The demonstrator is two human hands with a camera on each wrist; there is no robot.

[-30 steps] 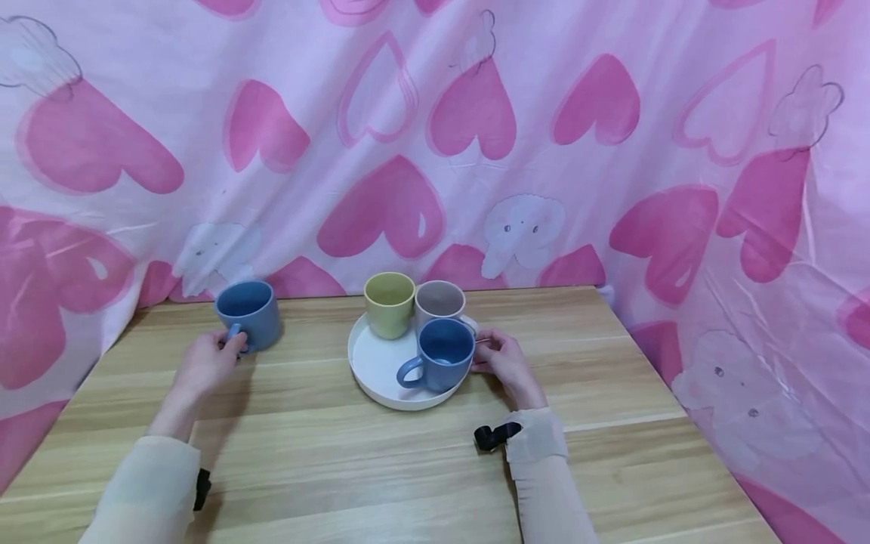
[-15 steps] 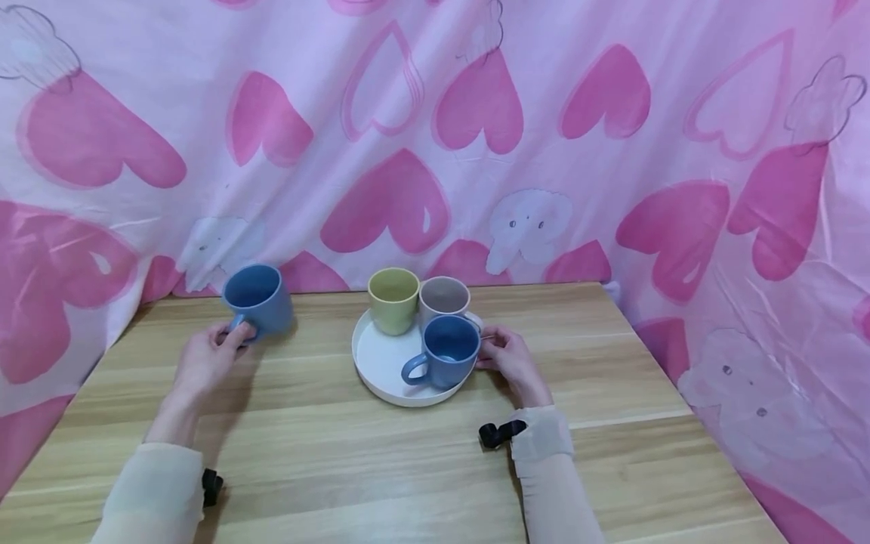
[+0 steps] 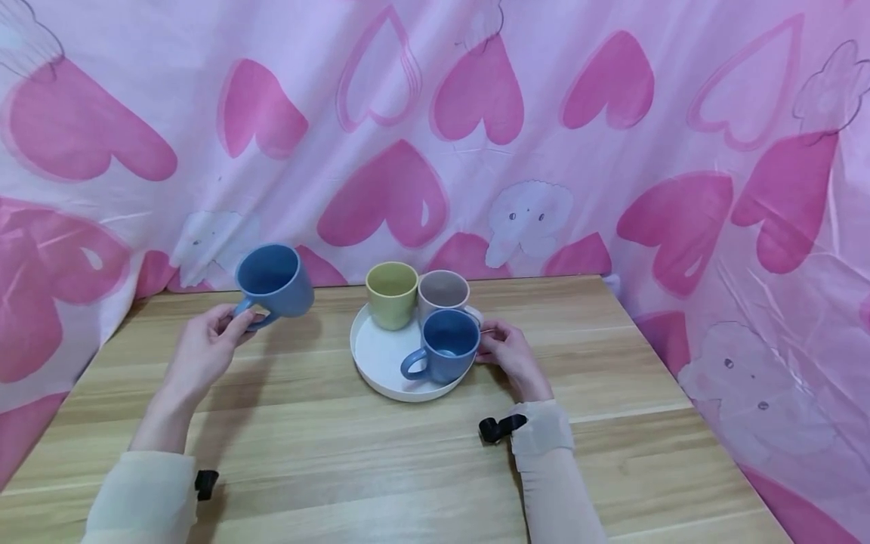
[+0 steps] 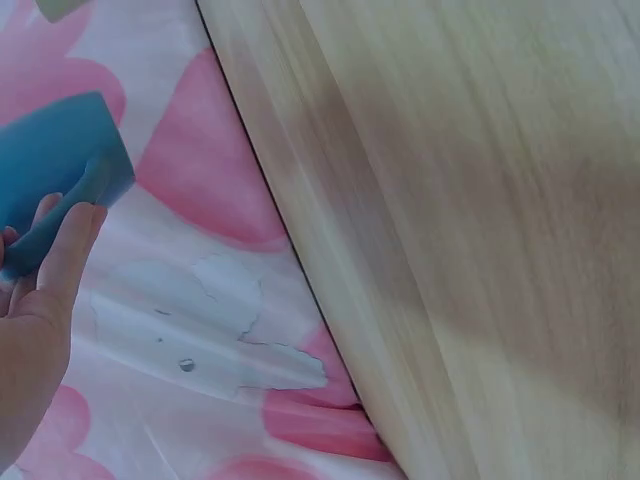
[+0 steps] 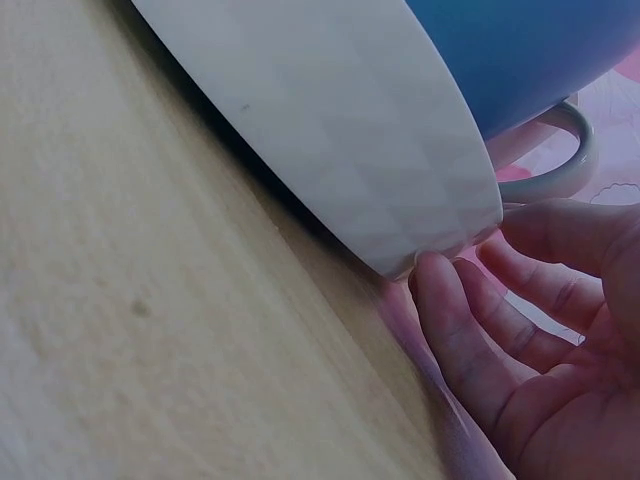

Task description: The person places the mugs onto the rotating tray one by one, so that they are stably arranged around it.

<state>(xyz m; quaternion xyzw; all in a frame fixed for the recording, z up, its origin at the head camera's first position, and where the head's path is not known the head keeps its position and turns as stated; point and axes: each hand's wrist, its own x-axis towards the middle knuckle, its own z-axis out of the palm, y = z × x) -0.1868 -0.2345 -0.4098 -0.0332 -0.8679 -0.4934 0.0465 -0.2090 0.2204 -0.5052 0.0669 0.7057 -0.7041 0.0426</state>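
Note:
My left hand [image 3: 200, 349] pinches a blue mug [image 3: 279, 281] by its handle, off the table and slightly tilted, left of a round white tray [image 3: 377, 363]. In the left wrist view, the fingers [image 4: 70, 250] wrap the handle of that mug [image 4: 60, 160]. On the tray stand a green cup [image 3: 392, 301], a greyish-pink mug [image 3: 435, 291] and a second blue mug [image 3: 450, 349], its handle toward the left. At the tray's right edge, my right hand [image 3: 511, 357] holds the rim and lower wall with its fingertips, beside the greyish-pink mug's handle [image 5: 565, 170].
The wooden table [image 3: 326, 468] ends at the back against a pink curtain [image 3: 401, 83] printed with hearts, which also hangs along the right side. Each wrist carries a black camera mount [image 3: 499, 429].
My left hand has raised the blue mug from the table and brought it a little to the right. My right hand stays at the tray's edge, and the mugs on it stand as before.

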